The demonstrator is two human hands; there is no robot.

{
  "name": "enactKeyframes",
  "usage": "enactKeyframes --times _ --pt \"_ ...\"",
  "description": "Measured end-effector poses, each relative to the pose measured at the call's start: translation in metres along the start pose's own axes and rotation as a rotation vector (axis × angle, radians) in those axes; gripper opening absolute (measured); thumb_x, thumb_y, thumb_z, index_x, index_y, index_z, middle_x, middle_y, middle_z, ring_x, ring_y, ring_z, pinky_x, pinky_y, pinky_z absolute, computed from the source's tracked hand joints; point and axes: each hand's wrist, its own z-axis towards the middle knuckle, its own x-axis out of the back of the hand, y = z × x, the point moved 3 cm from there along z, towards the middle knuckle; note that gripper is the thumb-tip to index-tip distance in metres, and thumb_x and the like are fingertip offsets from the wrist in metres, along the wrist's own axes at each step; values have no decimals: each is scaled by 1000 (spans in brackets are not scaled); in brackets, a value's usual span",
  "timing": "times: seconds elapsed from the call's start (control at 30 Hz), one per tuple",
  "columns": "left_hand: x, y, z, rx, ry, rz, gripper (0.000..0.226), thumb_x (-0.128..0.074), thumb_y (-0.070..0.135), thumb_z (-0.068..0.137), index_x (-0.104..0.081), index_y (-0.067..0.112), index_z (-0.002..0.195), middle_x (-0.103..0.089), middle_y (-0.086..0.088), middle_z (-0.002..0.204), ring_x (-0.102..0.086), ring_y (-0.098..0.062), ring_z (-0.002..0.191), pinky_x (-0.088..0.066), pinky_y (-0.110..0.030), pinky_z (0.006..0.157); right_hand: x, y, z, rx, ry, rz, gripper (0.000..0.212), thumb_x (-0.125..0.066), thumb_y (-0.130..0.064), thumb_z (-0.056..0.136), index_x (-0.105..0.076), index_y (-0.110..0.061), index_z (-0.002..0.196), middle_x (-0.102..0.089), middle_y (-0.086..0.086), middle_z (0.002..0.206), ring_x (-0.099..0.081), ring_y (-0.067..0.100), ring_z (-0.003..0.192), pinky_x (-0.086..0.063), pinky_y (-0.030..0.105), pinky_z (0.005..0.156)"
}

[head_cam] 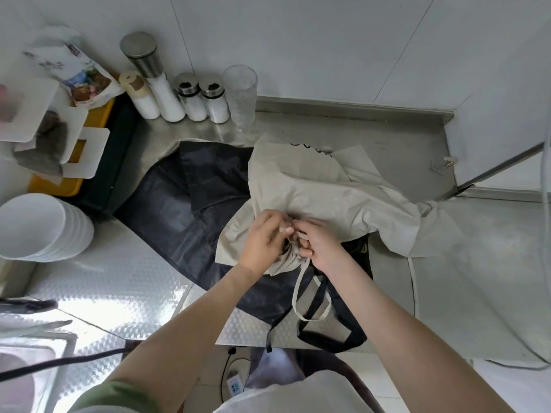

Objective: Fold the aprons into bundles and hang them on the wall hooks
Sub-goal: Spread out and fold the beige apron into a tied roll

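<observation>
A: Left hand [264, 236], state?
B: Fingers curled, pinching the gathered edge of the beige apron [328, 186]. Right hand [319, 242] meets it fingertip to fingertip and grips the same bunch, where the beige strap [298, 293] starts.
A: Apron position?
B: Crumpled on the steel counter [387, 138]. Its strap loops down toward the person.
A: Around the beige apron?
B: Black apron [179, 210] lies beneath it and to its left. Black strap [334, 344] is looped below it at the counter edge. Behind it, a row of jars [193, 99] and a clear cup [240, 90] stand at the wall. Stacked white bowls [38, 228] sit far left.
</observation>
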Motion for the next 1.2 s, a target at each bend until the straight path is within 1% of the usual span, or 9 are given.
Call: enactKeyframes --times 0.13,0.2,0.37,0.5,0.6,0.73,0.9,1.07,1.2 --pt "14 -7 -5 185 58 -89 4 -57 21 90 -60 20 89 -57 10 115 -46 -4 114 -31 -9 98 19 3 6 36 186 -84 16 -52 -6 94 -59 -6 80 -47 7 64 -34 11 43 -26 17 33" --pt "19 -11 -9 222 25 -73 12 -56 23 89 -52 26 78 -59 0 110 -49 -11 108 -33 -10 94 27 3 8 53 212 -207 15 -53 -10 96 -65 -4 89 -53 14 77 -43 15 50 -38 20 35" --pt "25 -22 -6 333 16 70 23 -61 14 93 -51 9 72 -52 -3 78 -49 -21 81 -39 -29 76 26 2 5 127 78 -386 18 -51 -18 99 -60 -9 87 -59 14 86 -57 20 61 -56 35 52" --pt "23 -11 -5 401 3 89 26 -56 35 95 -50 10 90 -55 1 79 -54 -18 78 -43 -30 72 26 -6 -1 159 -23 -507 14 -56 -22 96 -57 -9 102 -65 10 90 -58 20 63 -51 32 53" --pt "22 1 -20 191 -26 232 51 -54 54 88 -46 6 104 -55 -2 91 -54 -17 81 -43 -26 71 23 -4 -5 104 -183 -619 37 -67 -24 89 -47 -18 119 -67 7 106 -64 21 82 -51 29 69" --pt "14 3 -38 -156 -175 394 69 -57 67 78 -40 9 111 -57 -10 95 -58 -22 84 -50 -30 72 22 0 -10 141 -238 -610 43 -62 -1 88 -43 -20 122 -67 9 106 -64 16 88 -51 27 74" --pt "12 0 -41 -203 -202 531 68 -64 52 76 -40 7 121 -56 -16 104 -57 -27 95 -55 -34 79 11 -2 -15 164 -247 -511 33 -65 -1 87 -49 -19 110 -68 4 102 -67 13 90 -53 24 78" --pt "25 17 -30 -142 -122 503 38 -52 34 85 -49 5 110 -60 -10 85 -62 -26 72 -54 -31 56 -13 -15 -30 267 -303 -566 26 -59 2 90 -49 -7 113 -64 1 91 -61 9 81 -49 12 64" --pt "50 45 -12 -133 -90 402 25 -49 23 93 -58 0 92 -59 -10 81 -55 -21 64 -50 -31 61 -26 -36 -38 387 -257 -601 13 -61 -18 93 -59 -14 104 -65 4 95 -61 15 88 -52 33 80"
